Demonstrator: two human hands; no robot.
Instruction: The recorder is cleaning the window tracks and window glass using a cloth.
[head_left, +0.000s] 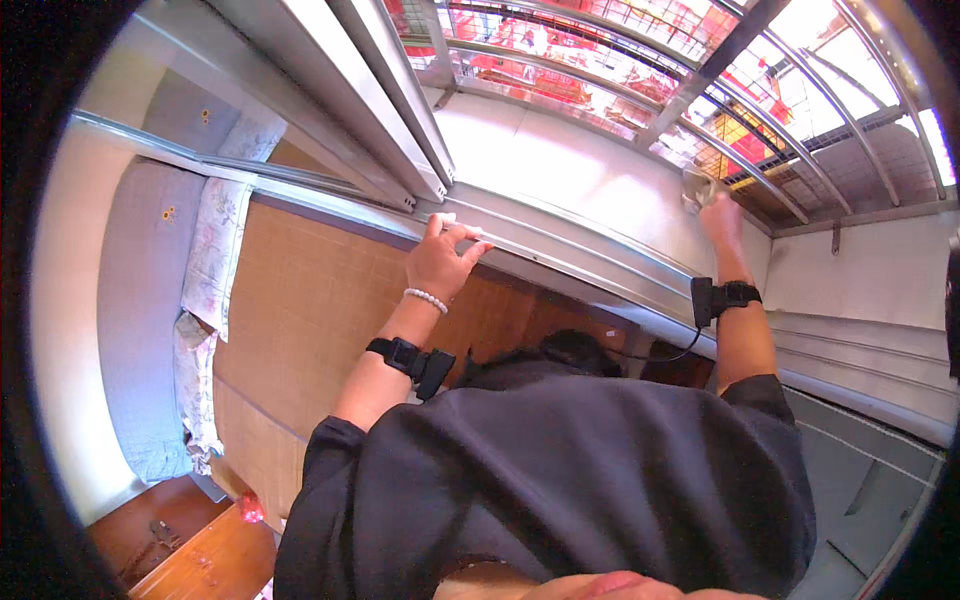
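Observation:
Out over the white window ledge (562, 142), my right hand (724, 217) grips a crumpled light-coloured cloth (699, 187). The cloth is against the ledge near its right end, close to the metal bars. My left hand (442, 259) is at the inner edge of the sliding-window track (570, 244), fingers apart and holding nothing; its fingertips appear to rest on the frame. Just above it are the lower ends of the sliding sash frames (420, 161), pushed to the left. Each forearm wears a black strap with a small device.
A metal security grille (667, 112) with wire mesh bounds the ledge's outer side. Below the window at left is a bed with a brown mat (315, 300) and a floral pillow (217, 255). At bottom left stands wooden furniture (210, 559). A cable (675, 356) hangs from the right wrist device.

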